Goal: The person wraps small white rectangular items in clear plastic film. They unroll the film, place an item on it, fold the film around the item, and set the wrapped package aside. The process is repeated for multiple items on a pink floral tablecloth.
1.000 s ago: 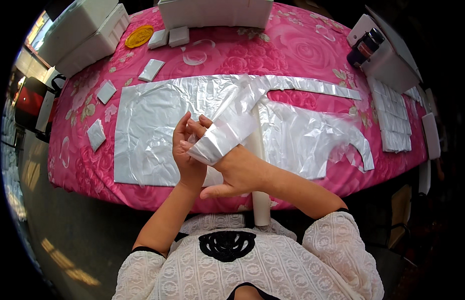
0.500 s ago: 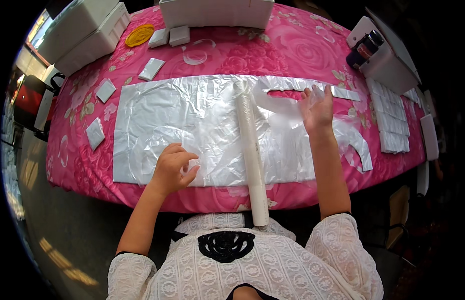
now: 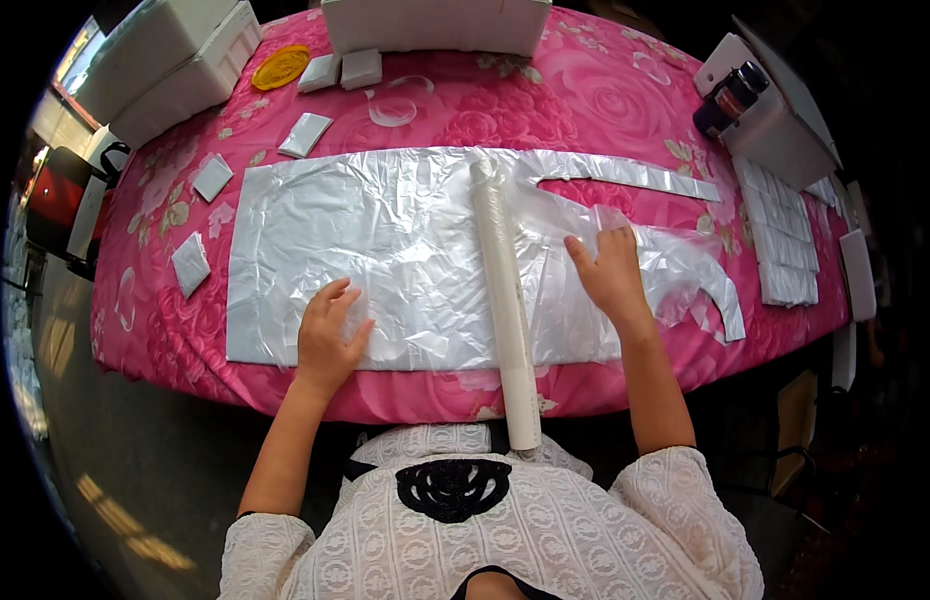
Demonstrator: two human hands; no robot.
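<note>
There lies the silvery plastic sheet (image 3: 425, 225), spread wide across the middle of the pink floral surface (image 3: 605, 110), its near edge running close to the rim with just a narrow band of cloth between! Plenty of room on the far side, a broad stretch of pink reaching up to the white box (image 3: 435, 28); out left, the sheet's straight edge faces three scattered white packets (image 3: 213, 180), cloth all round them. Tighter on the right, where the cut-out strips reach toward the stack of folded packets (image 3: 780, 235). And the pale roll (image 3: 507, 300) splits the field, lying across the sheet, near end poking out past the rim toward the wearer's body. Now the hands, one either side of it! The left grip (image 3: 328, 335) is over the sheet's near left part, fingers curved, thumb well parted from them; the right grip (image 3: 610, 270) is spread too, thumb angled toward the roll, fingertips at the thin, see-through film. Whether either presses down, I can't tell. Both forearms rise from below, leaning in, the right one reaching farther across.
</note>
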